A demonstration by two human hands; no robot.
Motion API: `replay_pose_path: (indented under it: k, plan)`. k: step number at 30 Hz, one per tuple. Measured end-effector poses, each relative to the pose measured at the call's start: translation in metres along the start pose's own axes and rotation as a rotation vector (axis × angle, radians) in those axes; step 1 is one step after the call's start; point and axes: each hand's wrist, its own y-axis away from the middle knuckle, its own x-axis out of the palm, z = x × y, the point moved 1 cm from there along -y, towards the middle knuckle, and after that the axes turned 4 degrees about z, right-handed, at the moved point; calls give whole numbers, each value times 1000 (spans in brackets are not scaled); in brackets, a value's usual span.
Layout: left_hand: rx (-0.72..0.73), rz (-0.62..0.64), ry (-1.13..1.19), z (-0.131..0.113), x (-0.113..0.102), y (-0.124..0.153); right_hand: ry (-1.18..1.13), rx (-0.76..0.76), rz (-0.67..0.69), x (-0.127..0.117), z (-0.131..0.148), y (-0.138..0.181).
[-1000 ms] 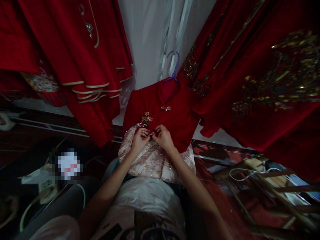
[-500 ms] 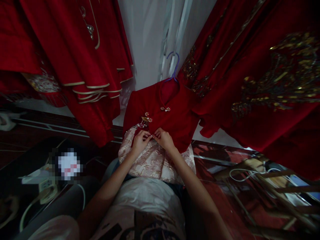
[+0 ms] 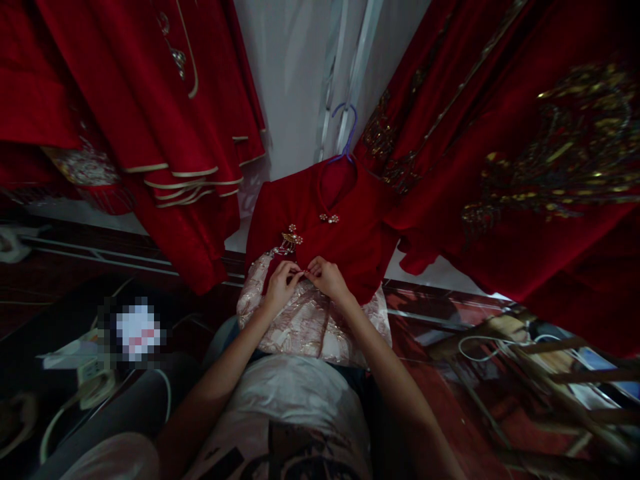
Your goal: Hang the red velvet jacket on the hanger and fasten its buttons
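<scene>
A red jacket with a stand collar hangs in front of me on a purple hanger. Beaded flower fastenings sit at its collar, and a gold fan-shaped brooch with pearls is on its chest. Below lies a pale pink and gold brocade skirt, spread over my lap. My left hand and my right hand meet at the jacket's lower front edge, fingertips pinched close together. Whatever small thing is between the fingertips is too small to make out.
Red garments with pale piping hang on the left, and red garments with gold sequins on the right. At lower left, a power strip with cables lies on a dark surface. A wooden rack holding cables stands lower right.
Both hands keep almost the same pinched pose at the jacket's edge. The view has shifted very slightly; nothing else visibly moves.
</scene>
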Motion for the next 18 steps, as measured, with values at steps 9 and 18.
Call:
replay_pose_path:
  k: [9,18]
  plan:
    - [-129,-42,79,0,-2,-11,-156,8,123,-19,3,2]
    - [-414,-106,796,-30,-10,-67,-439,70,589,-82,26,22]
